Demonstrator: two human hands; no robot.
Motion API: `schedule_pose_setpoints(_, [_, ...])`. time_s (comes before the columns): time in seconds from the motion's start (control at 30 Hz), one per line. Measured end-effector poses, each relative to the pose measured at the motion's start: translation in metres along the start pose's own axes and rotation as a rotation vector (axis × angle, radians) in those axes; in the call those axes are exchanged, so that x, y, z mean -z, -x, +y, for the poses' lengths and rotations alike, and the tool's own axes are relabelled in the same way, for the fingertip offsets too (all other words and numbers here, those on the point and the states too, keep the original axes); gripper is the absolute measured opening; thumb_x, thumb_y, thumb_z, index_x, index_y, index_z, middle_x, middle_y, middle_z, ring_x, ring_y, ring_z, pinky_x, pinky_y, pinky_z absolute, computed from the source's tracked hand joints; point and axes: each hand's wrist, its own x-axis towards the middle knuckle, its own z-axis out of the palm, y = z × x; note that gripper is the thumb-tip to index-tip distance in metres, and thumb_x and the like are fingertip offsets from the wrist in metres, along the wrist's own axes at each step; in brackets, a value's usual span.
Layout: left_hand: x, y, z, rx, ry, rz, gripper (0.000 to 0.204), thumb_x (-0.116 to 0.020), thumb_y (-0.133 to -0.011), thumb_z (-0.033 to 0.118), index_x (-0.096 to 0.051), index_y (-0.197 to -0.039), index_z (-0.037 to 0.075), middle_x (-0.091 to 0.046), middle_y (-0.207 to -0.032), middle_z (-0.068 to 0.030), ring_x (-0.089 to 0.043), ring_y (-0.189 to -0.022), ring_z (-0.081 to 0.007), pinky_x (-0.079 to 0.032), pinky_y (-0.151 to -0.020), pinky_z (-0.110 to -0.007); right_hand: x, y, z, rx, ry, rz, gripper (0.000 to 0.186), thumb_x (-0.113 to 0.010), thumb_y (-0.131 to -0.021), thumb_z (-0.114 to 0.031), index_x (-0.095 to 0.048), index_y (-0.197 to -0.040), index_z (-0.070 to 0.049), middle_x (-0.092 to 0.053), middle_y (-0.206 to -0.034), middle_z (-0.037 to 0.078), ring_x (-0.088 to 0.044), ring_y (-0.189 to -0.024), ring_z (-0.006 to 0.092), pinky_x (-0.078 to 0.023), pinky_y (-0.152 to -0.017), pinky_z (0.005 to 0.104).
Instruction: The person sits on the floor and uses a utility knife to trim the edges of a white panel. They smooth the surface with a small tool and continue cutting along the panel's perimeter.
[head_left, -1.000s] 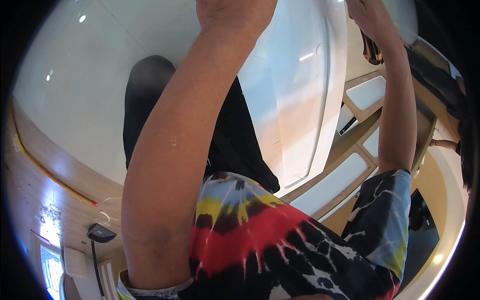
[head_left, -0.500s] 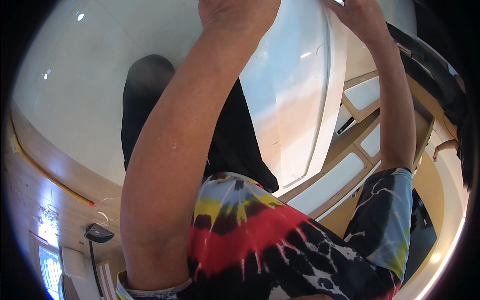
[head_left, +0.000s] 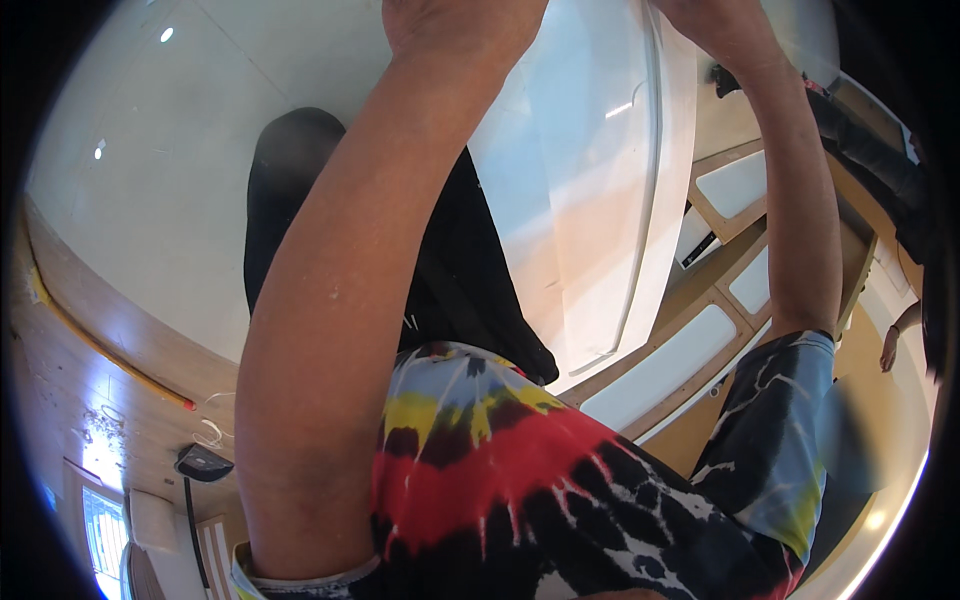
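Observation:
Both my arms stretch up to the top edge of the head view, where the fingers are cut off. My left hand [head_left: 462,25] shows only its wrist and back, above the glossy white surface [head_left: 170,190]. To the right, my right hand [head_left: 722,28] is over the edge of a glossy pale panel [head_left: 600,200] with a raised rim. Whether either hand holds anything is hidden beyond the frame. My black-trousered legs [head_left: 470,270] lie between the arms, against the white surface and the panel.
A wooden frame with white inset panels [head_left: 660,365] stands at the right. Another person in dark clothes [head_left: 880,160] is at the upper right, with a hand [head_left: 888,350] near the rim. At the left are a yellow strip [head_left: 110,350] and a black box-like thing on a pole [head_left: 203,462].
My left hand has shifted slightly left and up, and my right forearm a little right. At the right rim, the other person's hand has moved lower.

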Motion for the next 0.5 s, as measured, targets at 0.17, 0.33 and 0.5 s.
schedule_pose_setpoints(0.17, [-0.008,0.000,-0.003,-0.018,0.000,0.046,0.034,-0.057,-0.103,0.031,-0.063,-0.123,0.004,-0.060,-0.119,-0.0141,-0.051,-0.123,-0.0315,-0.041,-0.102,-0.049,0.010,0.006,-0.013,-0.128,-0.061,0.026,0.017,-0.076,-0.085,-0.013,-0.069,-0.094,-0.001,-0.071,-0.090,0.018,-0.071,-0.080,0.0382,-0.057,-0.073,0.0423])
schedule_pose_setpoints(0.33, [0.001,-0.002,0.000,0.010,0.000,-0.025,0.034,-0.058,-0.102,0.032,-0.064,-0.122,0.004,-0.061,-0.117,-0.0136,-0.051,-0.122,-0.0313,-0.041,-0.102,-0.049,-0.004,0.001,-0.003,-0.021,0.030,-0.005,0.018,-0.075,-0.086,-0.015,-0.068,-0.097,-0.002,-0.071,-0.093,0.018,-0.071,-0.084,0.0375,-0.057,-0.074,0.0426])
schedule_pose_setpoints(0.5, [0.008,-0.002,0.006,-0.008,0.045,-0.003,0.035,-0.058,-0.102,0.032,-0.064,-0.123,0.005,-0.061,-0.118,-0.0141,-0.051,-0.123,-0.0312,-0.041,-0.102,-0.049,0.010,-0.001,0.006,0.067,0.062,-0.052,0.017,-0.072,-0.090,-0.015,-0.066,-0.097,-0.001,-0.070,-0.095,0.019,-0.070,-0.084,0.0390,-0.056,-0.075,0.0447])
